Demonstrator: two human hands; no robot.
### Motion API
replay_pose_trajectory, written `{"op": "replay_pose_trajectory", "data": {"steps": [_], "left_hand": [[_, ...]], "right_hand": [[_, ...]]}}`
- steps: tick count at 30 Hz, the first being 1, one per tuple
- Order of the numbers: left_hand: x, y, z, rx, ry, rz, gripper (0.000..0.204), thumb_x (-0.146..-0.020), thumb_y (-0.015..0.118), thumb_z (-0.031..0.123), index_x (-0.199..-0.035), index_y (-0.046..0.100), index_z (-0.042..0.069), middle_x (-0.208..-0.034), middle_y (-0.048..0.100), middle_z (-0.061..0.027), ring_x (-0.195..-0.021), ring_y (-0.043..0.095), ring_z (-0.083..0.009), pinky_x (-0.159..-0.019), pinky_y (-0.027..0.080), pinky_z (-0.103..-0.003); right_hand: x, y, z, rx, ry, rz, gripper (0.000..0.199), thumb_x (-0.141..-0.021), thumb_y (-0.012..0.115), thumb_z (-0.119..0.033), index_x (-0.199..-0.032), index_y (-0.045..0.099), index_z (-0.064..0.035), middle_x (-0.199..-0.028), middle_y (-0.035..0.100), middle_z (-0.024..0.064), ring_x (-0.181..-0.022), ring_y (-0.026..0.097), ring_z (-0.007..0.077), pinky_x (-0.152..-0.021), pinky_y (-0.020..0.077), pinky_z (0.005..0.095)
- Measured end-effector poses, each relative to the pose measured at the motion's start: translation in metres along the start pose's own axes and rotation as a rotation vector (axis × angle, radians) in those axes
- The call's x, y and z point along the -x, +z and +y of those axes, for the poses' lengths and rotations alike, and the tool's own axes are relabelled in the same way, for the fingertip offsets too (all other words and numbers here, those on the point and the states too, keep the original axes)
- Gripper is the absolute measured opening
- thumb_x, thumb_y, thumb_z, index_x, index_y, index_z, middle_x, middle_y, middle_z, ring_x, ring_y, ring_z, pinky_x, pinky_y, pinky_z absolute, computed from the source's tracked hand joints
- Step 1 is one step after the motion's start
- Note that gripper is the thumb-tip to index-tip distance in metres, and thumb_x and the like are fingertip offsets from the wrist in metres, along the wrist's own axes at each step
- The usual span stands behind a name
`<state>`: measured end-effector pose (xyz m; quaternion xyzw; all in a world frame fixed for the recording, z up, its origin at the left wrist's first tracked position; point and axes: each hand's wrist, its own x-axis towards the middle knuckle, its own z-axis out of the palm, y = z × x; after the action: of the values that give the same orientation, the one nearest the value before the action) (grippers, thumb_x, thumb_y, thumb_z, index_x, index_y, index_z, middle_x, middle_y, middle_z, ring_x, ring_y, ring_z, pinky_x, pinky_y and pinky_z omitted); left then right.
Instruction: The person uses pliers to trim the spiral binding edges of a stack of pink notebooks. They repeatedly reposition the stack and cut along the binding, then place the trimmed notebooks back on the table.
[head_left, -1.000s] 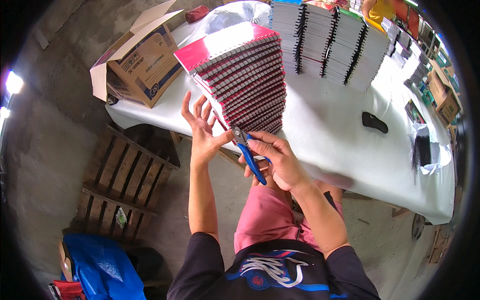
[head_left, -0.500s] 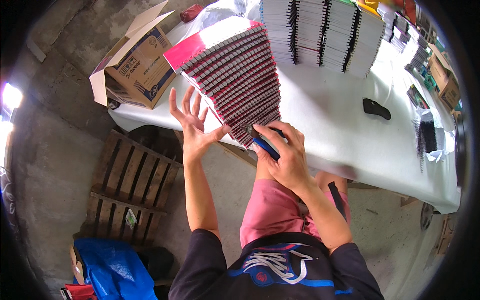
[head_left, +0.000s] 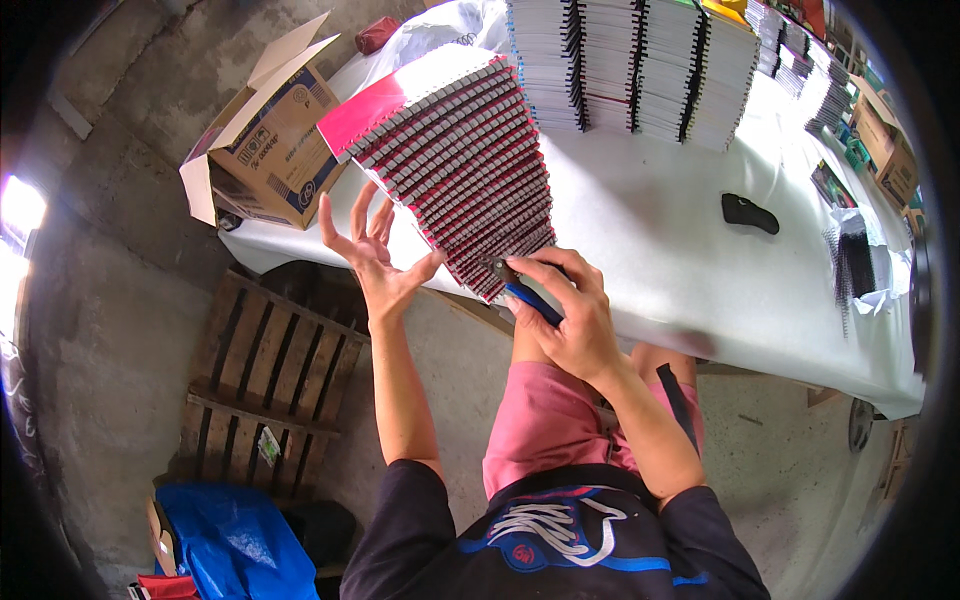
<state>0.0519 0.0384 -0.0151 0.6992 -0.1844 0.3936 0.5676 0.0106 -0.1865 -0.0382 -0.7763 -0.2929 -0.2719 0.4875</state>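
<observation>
A tall stack of ring-bound notebooks [head_left: 455, 165] stands at the near table edge, its grey spines and red covers facing me. My right hand [head_left: 578, 318] is closed around pliers with blue handles [head_left: 533, 302]. The metal jaws are at the bindings low on the stack. To the left of the stack is my left hand [head_left: 378, 268], open with its fingers spread. Its thumb reaches toward the stack's left edge; whether it touches, I cannot tell. The jaws' exact grip is too small to make out.
Taller stacks of bound books [head_left: 630, 75] stand behind on the white-covered table [head_left: 660, 250]. An open cardboard box [head_left: 275, 150] sits at the left, and a black object [head_left: 750, 214] lies to the right. A wooden pallet [head_left: 260, 390] and blue sheeting [head_left: 235, 545] are below left.
My left hand has shifted slightly left and down, fingers still spread. The pliers' jaws remain by the low bindings in my right hand. The whole view has turned a little.
</observation>
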Motion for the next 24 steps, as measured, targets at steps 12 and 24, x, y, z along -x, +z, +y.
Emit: {"op": "replay_pose_trajectory", "data": {"steps": [12, 24], "left_hand": [[-0.092, -0.014, 0.044, -0.273, 0.461, -0.063, 0.070, -0.086, 0.043, 0.063, -0.137, 0.038, 0.015, -0.144, 0.031, -0.0129, -0.135, 0.027, -0.0315, -0.106, 0.021, -0.060], [-0.106, 0.008, 0.022, -0.062, 0.500, -0.115, 0.054, -0.092, 0.035, 0.047, -0.102, 0.065, 0.003, -0.109, 0.060, -0.0111, -0.115, 0.046, -0.0264, -0.102, 0.032, -0.040]], "right_hand": [[-0.003, 0.020, -0.004, 0.323, -0.157, 0.084, 0.040, -0.073, 0.073, -0.026, -0.112, 0.062, -0.0264, -0.111, 0.050, 0.0018, -0.105, 0.050, 0.0174, -0.094, 0.0203, 0.0508], [-0.008, 0.039, 0.017, 0.432, -0.300, 0.128, 0.049, -0.064, 0.077, -0.025, -0.111, 0.063, -0.0309, -0.109, 0.051, -0.0018, -0.102, 0.052, 0.0149, -0.094, 0.0191, 0.0475]]}}
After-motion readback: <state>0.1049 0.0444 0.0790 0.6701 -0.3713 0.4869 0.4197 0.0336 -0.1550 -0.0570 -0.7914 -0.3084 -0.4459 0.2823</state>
